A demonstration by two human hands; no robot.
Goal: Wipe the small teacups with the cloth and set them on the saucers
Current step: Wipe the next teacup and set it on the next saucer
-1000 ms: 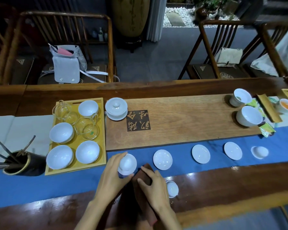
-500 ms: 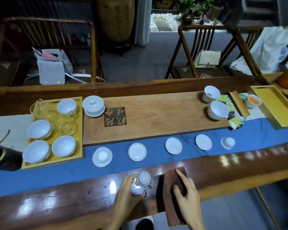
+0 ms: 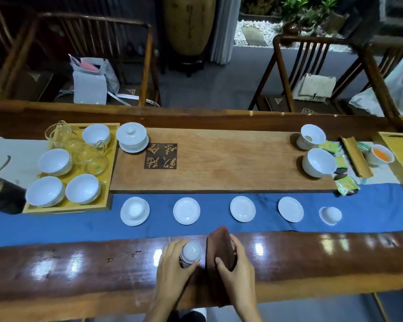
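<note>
My left hand (image 3: 175,268) grips a small white teacup (image 3: 191,251) on the glossy near edge of the table. Right beside it, my right hand (image 3: 236,268) holds the dark brown cloth (image 3: 219,247), whose upper end is lifted and folded. On the blue runner (image 3: 56,224) lies a row of white saucers: the leftmost saucer (image 3: 123,217) bears a small cup (image 3: 135,209), then come three bare saucers (image 3: 186,211) (image 3: 242,209) (image 3: 290,209). Another small cup (image 3: 330,215) sits at the row's right end.
A yellow tray (image 3: 113,145) at the left holds white bowls and glass pitchers. A lidded gaiwan (image 3: 132,137) and two white cups (image 3: 319,162) stand on the wooden tea board (image 3: 230,163). Tea packets, a cup of orange tea (image 3: 381,155) and another yellow tray sit at the right. Chairs stand behind.
One cup was left on the leftmost saucer. My left hand then took a second cup at the near edge, and my right hand closed on the cloth and lifted its end.
</note>
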